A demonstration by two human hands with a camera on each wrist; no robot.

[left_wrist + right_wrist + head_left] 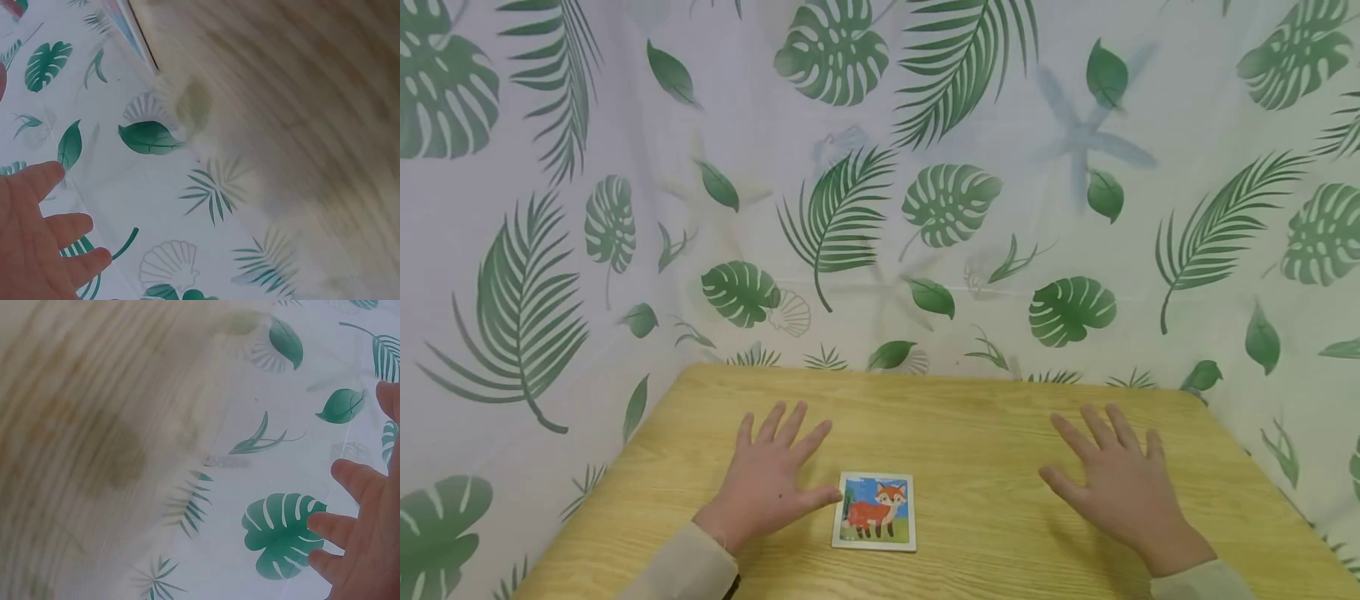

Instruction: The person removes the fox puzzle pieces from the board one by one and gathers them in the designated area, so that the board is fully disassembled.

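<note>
A small square fox picture (875, 512) with a white frame lies flat on the wooden table (955, 433). Just left of it, my left hand (767, 483) is held with fingers spread; its thumb tip comes up to the picture's left edge, and whether it touches cannot be told. Well to the right of the picture, my right hand (1116, 483) is spread too and holds nothing. In the left wrist view, straight fingers (72, 231) of the left hand show at the lower left. Extended fingers (337, 528) of the right hand appear in the right wrist view.
A white curtain (865, 333) printed with green leaves, shells and starfish hangs behind the table and along both its sides. The table's far edge runs close to the curtain. Light sleeves cover both forearms.
</note>
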